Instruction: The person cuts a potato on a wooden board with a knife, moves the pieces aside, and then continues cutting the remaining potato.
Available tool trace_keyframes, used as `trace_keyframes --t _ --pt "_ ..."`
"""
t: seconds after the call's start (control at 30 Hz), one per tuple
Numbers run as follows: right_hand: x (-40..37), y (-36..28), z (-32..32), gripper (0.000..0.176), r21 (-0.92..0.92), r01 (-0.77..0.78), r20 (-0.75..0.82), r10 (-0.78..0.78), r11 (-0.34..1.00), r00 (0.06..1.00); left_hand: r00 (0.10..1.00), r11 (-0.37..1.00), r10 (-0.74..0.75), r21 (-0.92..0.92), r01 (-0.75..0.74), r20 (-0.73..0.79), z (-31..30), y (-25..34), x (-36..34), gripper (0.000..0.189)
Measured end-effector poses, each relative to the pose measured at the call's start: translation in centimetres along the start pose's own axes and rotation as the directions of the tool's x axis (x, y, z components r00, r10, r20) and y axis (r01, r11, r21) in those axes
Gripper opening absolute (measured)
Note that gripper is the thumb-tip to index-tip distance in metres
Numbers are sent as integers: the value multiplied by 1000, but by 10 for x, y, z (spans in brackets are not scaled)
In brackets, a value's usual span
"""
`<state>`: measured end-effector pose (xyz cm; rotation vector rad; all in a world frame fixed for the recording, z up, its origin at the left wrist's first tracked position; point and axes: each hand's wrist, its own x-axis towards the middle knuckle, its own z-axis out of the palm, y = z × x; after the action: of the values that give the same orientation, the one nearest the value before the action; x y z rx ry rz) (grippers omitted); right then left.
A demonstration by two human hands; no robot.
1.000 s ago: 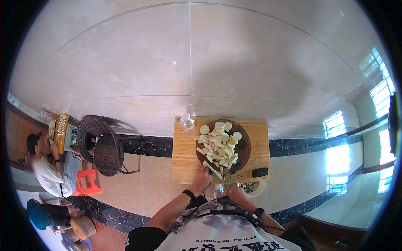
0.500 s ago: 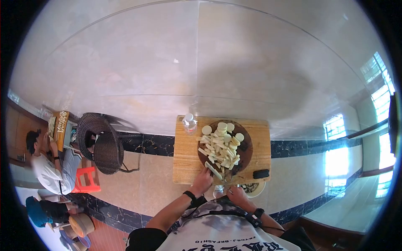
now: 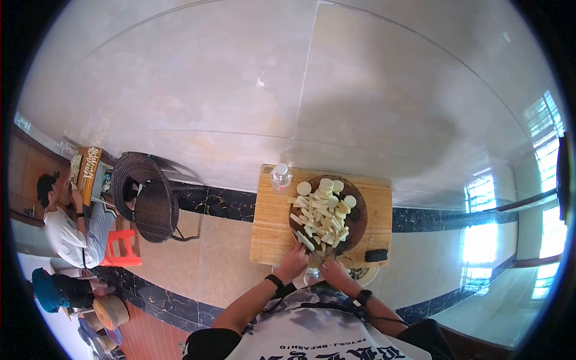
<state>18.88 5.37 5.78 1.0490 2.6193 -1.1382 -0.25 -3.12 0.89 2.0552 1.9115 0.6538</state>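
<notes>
"Slab or pile: which one is being worked on?"

"Slab, I'd judge. The pale slab [image 3: 305, 240] lies at the near-left edge of the round chopping board [image 3: 359, 229], and the left hand [image 3: 293, 260] has its fingertips closed on it. The pile of pale strips [image 3: 319, 221] sits just beyond, on the same board."

"And the right hand [image 3: 334, 271]?"

"Close beside the left, at the near edge of the worktop [image 3: 269, 219]. It looks curled round the handle of a knife [image 3: 316, 255]. The handle itself is hidden, so I go by the thin blade pointing from that hand towards the slab."

"So which step would you call this?"

"Cutting, most likely: one slab being turned into strips like those in the pile. Whether the blade touches the slab just now, I can't tell at this size."

"Is there much left uncut?"

"Several round slices [image 3: 304, 188] lie whole around the far side of the pile, so I'd say the work is only partway along."

"What would the next cut call for?"

"A steady left hand, with fingertips tucked back, because blade and fingers are very near each other. The slab also lies close to the board's rim, so I'd want it well supported. The bottle [image 3: 280, 178] at the worktop's far-left corner stands clear of the blade."
</notes>
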Motion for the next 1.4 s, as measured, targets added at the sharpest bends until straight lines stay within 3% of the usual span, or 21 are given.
trace_keyframes --t 0.1,0.2,0.3,0.4,0.5,0.57,0.7,0.8,1.0,1.1,1.4 --pt "16 2 17 30 56 -142 -25 143 988 989 999 998 -45 -48 45 13 11 -4 -3 22" --pt "12 6 17 31 65 -129 -46 132 990 990 1000 1000 -14 -24 13 -3 8 -4 -2 21" --pt "-2 6 4 32 52 -201 42 199 978 979 1000 1000 -7 -1 7 29 7 -5 -4 21" --pt "-12 2 -1 33 87 -232 -2 233 969 972 999 1000 -10 11 10 43 9 -4 -4 20" --pt "-19 23 24 32 91 -168 -104 177 982 979 998 997 42 71 -40 -36 6 -5 -5 21" --pt "-23 31 26 31 90 -144 -77 151 985 986 989 986 93 151 -75 -115 15 -8 -6 21" --pt "-32 22 16 30 222 -154 -18 162 963 987 999 999 -2 38 3 -45 18 -5 -9 23" --pt "-31 16 12 31 194 -48 -128 74 980 989 999 999 -19 37 20 -33 16 -4 -6 24" --pt "-35 21 13 33 105 -51 -136 65 993 989 999 996 -36 77 38 -27 10 0 -6 25" --pt "-38 17 8 34 141 -187 6 188 972 982 998 996 -59 72 62 -38 12 2 -7 26" --pt "-48 25 15 28 145 -168 -5 171 975 985 998 996 -62 73 60 21 -5 10 -4 26"
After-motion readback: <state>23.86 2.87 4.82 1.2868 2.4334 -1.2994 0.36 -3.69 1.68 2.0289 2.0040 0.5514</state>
